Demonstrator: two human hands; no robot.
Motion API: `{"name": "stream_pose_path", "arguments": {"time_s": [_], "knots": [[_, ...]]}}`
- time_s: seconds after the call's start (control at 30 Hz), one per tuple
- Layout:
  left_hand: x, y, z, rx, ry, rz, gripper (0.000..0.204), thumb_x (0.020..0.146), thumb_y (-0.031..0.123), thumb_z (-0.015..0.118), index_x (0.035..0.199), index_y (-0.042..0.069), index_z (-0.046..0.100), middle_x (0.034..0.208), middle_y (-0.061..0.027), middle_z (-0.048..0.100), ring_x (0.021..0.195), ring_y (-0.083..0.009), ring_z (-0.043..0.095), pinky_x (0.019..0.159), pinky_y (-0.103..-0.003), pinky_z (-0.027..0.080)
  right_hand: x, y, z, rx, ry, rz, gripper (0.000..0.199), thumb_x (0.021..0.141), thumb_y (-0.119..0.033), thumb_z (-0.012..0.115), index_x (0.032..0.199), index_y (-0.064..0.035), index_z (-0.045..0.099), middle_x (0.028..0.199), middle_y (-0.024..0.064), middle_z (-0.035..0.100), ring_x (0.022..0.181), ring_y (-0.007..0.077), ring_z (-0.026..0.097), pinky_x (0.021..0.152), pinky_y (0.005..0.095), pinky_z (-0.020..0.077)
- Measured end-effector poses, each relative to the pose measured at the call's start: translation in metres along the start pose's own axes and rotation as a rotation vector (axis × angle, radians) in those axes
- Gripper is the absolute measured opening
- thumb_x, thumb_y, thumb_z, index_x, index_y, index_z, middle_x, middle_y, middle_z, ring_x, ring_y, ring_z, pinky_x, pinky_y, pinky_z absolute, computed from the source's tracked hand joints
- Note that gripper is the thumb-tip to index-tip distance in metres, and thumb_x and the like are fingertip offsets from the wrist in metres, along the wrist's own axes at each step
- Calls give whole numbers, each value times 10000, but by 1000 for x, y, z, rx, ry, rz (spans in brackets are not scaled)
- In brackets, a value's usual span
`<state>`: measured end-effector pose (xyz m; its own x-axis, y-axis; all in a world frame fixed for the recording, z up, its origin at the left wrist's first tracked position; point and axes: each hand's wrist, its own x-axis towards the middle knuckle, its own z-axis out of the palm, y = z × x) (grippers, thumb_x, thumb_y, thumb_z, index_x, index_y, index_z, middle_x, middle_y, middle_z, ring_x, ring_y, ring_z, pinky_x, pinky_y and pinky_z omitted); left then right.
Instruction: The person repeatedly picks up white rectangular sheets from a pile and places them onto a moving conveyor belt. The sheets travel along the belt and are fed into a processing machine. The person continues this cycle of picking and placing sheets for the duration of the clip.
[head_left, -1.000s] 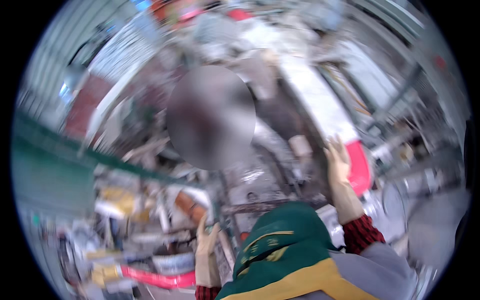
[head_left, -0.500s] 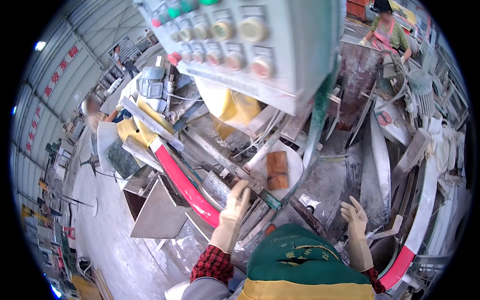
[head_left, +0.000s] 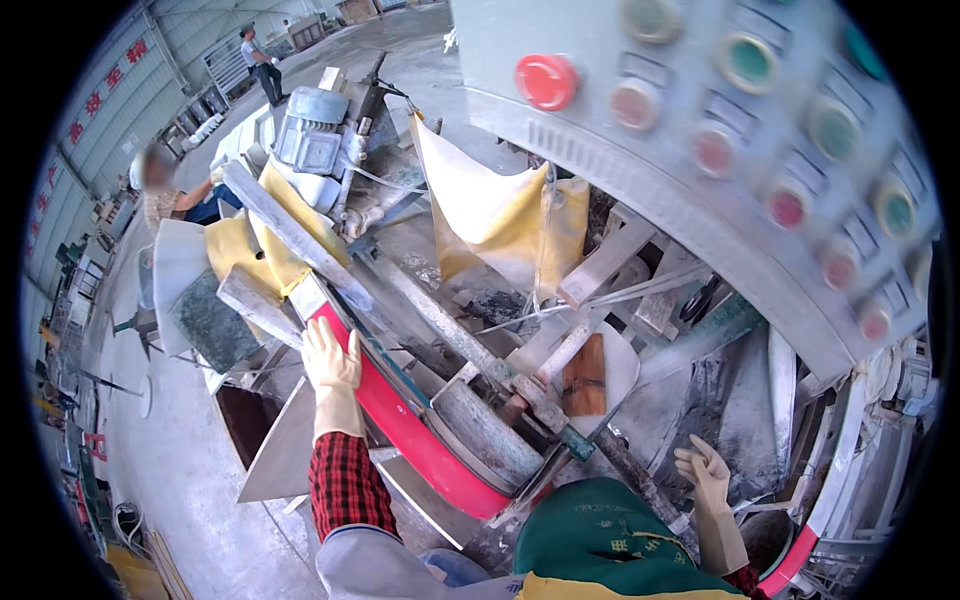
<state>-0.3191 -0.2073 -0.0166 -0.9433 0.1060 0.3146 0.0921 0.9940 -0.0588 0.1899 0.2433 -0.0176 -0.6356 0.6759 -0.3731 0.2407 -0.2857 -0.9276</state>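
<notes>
My left hand [head_left: 332,372], in a cream rubber glove, reaches forward with fingers stretched out. It lies at the left edge of a curved red rail [head_left: 405,425], near the rail's pale upper end; whether it presses down I cannot tell. My right hand [head_left: 708,482], gloved alike, hangs to the right of my green apron [head_left: 590,535]. Its fingers are apart and slightly bent, with nothing in them. Above and to the right looms a grey control box [head_left: 650,150] with a red knob [head_left: 547,82] and rows of red and green buttons.
Beyond the rail stand a grey motor [head_left: 312,130] and yellow-white sheeting [head_left: 500,220]. A reddish-brown block [head_left: 584,375] lies on a pale round plate. Metal bars [head_left: 440,315] cross the middle. One person [head_left: 175,195] sits at the left; another [head_left: 262,68] stands farther back.
My left hand has moved forward and left, up along the red rail. The view has shifted, so the control box appears larger and farther right. My right hand stays low beside the apron.
</notes>
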Motion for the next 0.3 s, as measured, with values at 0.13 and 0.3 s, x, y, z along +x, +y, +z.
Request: {"name": "stream_pose_path", "arguments": {"time_s": [0.13, 0.3], "knots": [[45, -10, 20, 37, -88, -24, 775, 954, 572, 446, 1479, 16, 318, 1524, -194, 343, 1415, -374, 299, 1148, -463, 272, -7, -9, 6, -60, -16, 39, 425, 994, -119, 546, 1394, 7, 472, 1157, 174, 668, 910, 188, 687, 825, 278, 551], [88, -18, 29, 41, -113, -21, 760, 949, 568, 464, 1474, 34, 333, 1522, -177, 346, 1419, -340, 299, 1127, -462, 298, -12, -16, 18, -172, 77, 59, 434, 989, -118, 547, 1398, 4, 467, 1129, 174, 679, 900, 190, 691, 821, 300, 562]]}}
